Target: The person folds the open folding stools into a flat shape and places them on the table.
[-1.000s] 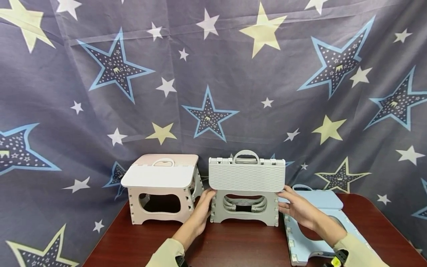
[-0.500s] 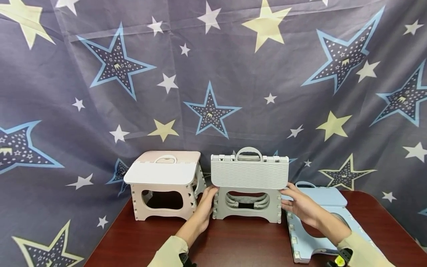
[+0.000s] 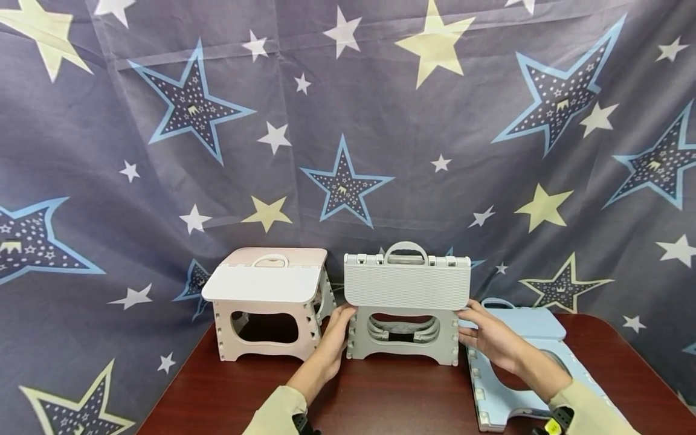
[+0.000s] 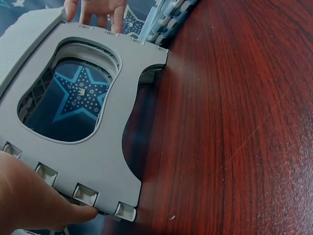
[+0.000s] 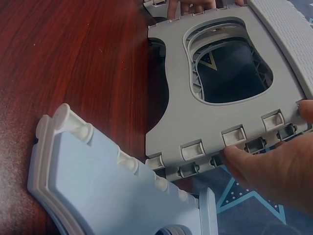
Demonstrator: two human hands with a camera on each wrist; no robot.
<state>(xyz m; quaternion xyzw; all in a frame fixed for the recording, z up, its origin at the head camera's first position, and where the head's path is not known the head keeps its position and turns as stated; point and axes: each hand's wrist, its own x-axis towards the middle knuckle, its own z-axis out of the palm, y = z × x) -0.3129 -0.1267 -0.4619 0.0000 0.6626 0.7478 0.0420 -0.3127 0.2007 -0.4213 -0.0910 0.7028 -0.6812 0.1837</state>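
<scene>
In the middle of the head view a grey folding step stool (image 3: 403, 287) stands upright on the table, its woven-textured top half tipped down toward me and its carry handle pointing up. My left hand (image 3: 329, 350) grips its left side just under the top, and my right hand (image 3: 496, 338) holds the opposite side. Both wrist views show a thumb on the hinge edge: the left hand (image 4: 34, 198) lies at one leg panel edge, the right hand (image 5: 279, 159) at the other. Fingers behind the panel are partly hidden.
Left of the grey stool stands a pink folding stool (image 3: 261, 283), unfolded, its white front flap sloping slightly. To the right, a light blue folding stool (image 3: 502, 386) lies flat, partly under my right forearm. A star-patterned curtain (image 3: 348, 121) hangs behind the dark red table (image 3: 397, 405).
The head view has shifted slightly. Both hands keep their hold on the grey folding stool, and the stools stay in place relative to each other.
</scene>
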